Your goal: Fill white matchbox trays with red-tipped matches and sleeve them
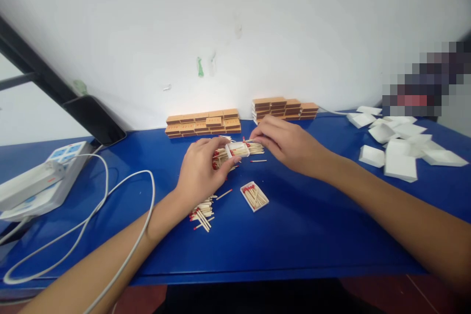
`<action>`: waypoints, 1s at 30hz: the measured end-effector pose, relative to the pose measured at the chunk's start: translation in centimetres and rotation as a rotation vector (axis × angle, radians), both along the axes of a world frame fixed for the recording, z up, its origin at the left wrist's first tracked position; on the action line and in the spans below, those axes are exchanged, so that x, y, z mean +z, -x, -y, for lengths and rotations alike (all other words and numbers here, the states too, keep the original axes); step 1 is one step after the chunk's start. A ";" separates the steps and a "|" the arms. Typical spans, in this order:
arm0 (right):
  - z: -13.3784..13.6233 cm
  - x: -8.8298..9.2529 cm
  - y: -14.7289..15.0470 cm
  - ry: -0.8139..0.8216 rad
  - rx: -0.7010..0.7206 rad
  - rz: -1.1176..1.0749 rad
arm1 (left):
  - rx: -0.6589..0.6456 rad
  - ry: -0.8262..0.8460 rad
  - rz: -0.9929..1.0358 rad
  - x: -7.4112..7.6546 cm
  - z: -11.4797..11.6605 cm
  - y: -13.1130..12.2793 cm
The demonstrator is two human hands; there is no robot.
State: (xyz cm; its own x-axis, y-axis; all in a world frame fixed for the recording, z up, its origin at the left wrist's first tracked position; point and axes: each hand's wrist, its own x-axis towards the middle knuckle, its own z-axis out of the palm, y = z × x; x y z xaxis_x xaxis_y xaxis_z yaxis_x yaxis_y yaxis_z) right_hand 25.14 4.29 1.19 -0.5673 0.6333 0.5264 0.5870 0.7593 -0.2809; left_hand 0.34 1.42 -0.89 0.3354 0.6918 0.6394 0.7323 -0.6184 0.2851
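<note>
My left hand [202, 164] holds a small white tray [237, 150] between thumb and fingers, with some matches inside it. Just right of that tray, my right hand [285, 143] has its fingertips pinched together at red-tipped matches [256, 148]; what exactly lies between them is too small to make out. Loose matches lie beneath and around my left hand, partly hidden by it, and another pile [202, 213] spreads below its wrist. A second white tray [264, 195] holding matches rests on the blue table [301, 230], nearer to me.
Orange matchboxes stand in a left stack [202, 125] and a right stack [285, 108] along the wall. Several white trays [401, 164] lie at the right. A power strip [69, 171], a white cable [150, 191] and a dark phone-like object [97, 120] are at the left.
</note>
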 end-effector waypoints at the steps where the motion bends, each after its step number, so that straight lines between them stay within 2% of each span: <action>1: 0.0 0.1 0.0 0.022 0.003 -0.004 | 0.012 0.004 0.004 0.0 0.0 0.1; 5: 0.4 0.3 0.3 0.092 0.013 -0.014 | 0.052 0.020 0.040 0.0 -0.2 0.3; 8: 1.0 0.4 0.7 0.053 0.034 -0.021 | 0.045 0.041 0.053 0.0 -0.2 0.3; 13: 1.6 0.4 1.1 -0.078 0.040 -0.067 | -0.028 0.026 0.028 -0.1 0.1 0.0; 18: 1.5 -0.1 1.1 -0.087 0.009 -0.058 | -0.096 -0.031 0.008 0.1 0.5 -0.2; 25: 0.9 -0.4 0.7 -0.103 0.044 -0.075 | -0.141 -0.041 0.007 0.1 0.6 -0.2; 30: 0.6 0.2 0.3 -0.130 -0.023 -0.085 | -0.017 0.026 0.089 0.2 0.4 -0.2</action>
